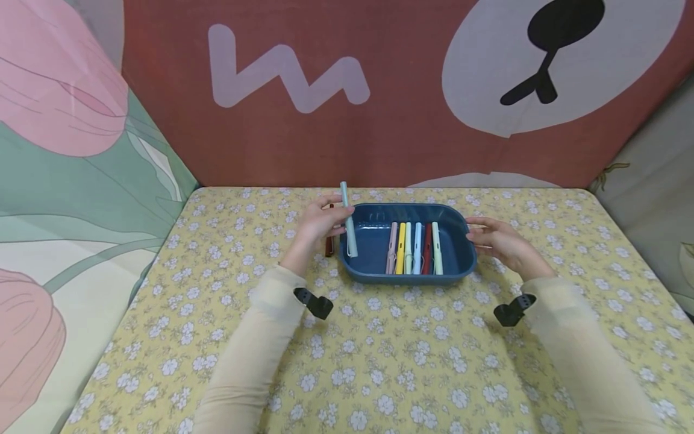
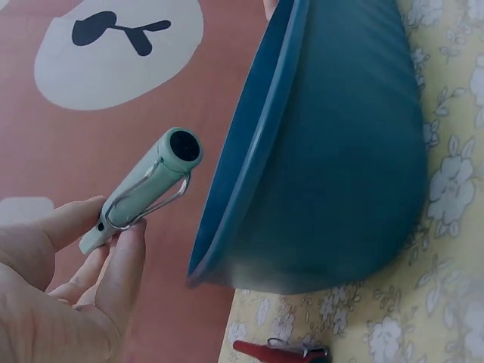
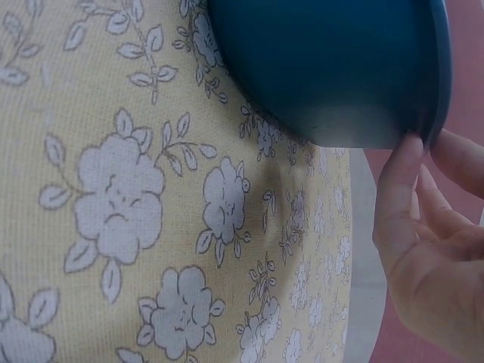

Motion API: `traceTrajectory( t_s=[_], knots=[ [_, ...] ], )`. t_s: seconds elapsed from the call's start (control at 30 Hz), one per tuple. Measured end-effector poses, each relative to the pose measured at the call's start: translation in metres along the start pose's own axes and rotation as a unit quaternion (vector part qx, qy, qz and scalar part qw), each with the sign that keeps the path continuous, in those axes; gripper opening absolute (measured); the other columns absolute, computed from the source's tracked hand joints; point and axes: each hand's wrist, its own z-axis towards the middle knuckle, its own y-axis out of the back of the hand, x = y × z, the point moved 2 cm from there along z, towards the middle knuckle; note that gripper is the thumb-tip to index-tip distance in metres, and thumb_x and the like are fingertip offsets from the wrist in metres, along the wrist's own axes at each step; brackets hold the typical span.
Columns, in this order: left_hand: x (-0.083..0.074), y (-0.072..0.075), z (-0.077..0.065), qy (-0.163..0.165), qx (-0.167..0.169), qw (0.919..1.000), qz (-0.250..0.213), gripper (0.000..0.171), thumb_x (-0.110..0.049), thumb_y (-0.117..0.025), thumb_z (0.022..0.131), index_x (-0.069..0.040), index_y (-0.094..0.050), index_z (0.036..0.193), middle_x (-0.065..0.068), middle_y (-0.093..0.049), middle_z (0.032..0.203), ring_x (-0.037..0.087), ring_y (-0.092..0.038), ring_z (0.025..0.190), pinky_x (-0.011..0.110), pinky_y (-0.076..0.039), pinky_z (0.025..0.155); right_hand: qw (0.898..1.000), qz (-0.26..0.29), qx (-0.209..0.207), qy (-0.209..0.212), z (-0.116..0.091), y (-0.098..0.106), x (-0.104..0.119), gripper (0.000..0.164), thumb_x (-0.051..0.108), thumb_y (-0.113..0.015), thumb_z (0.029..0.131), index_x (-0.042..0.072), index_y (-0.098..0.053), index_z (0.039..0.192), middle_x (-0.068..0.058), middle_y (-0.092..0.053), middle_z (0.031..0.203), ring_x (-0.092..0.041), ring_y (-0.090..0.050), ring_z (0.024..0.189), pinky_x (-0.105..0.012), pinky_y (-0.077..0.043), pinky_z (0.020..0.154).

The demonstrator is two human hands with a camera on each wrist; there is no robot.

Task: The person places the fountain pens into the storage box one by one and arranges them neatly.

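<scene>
My left hand (image 1: 320, 220) pinches a mint-green pen (image 1: 349, 232) between thumb and fingers, over the left end of a blue tray (image 1: 409, 279). In the left wrist view the pen's (image 2: 144, 189) wire clip and dark round end face the camera. At the tray's right end, my right hand (image 1: 501, 244) pinches the rim, thumb and fingers on either side of it in the right wrist view. Inside the tray, several pens (image 1: 413, 248) in pink, yellow, pale green, light blue and red lie side by side. A dark red pen (image 1: 329, 246) lies on the table left of the tray, partly behind my left hand.
A yellow flowered cloth (image 1: 379, 361) covers the table. Behind its far edge stands a red-brown printed backdrop (image 1: 401, 138), with a floral cloth (image 1: 81, 199) on the left side. Each wrist bears a small black camera mount (image 1: 314, 303).
</scene>
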Motion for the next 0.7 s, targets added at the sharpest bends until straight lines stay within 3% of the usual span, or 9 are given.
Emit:
traceTrajectory(
  t_s=[0.23, 0.7],
  knots=[
    [0.002, -0.012, 0.000, -0.014, 0.018, 0.9997, -0.006, 0.048, -0.015, -0.067, 0.090, -0.011, -0.051, 0.135, 0.015, -0.062, 0.127, 0.029, -0.063, 0.113, 0.038, -0.057, 0.092, 1.000, 0.001, -0.004, -0.001, -0.002, 0.000, 0.001, 0.063, 0.022, -0.048, 0.101, 0.006, -0.018, 0.153, 0.002, -0.047, 0.121, 0.008, -0.056, 0.088, -0.014, -0.053, 0.081],
    [0.011, -0.034, 0.003, -0.016, 0.047, 0.9987, 0.013, 0.047, -0.013, -0.068, 0.089, -0.013, -0.052, 0.134, 0.013, -0.061, 0.130, 0.028, -0.063, 0.114, 0.039, -0.057, 0.092, 1.000, 0.005, -0.007, -0.002, -0.001, 0.000, 0.001, 0.062, 0.022, -0.049, 0.100, 0.006, -0.019, 0.153, 0.009, -0.051, 0.108, 0.007, -0.056, 0.087, -0.015, -0.053, 0.080]
  ],
)
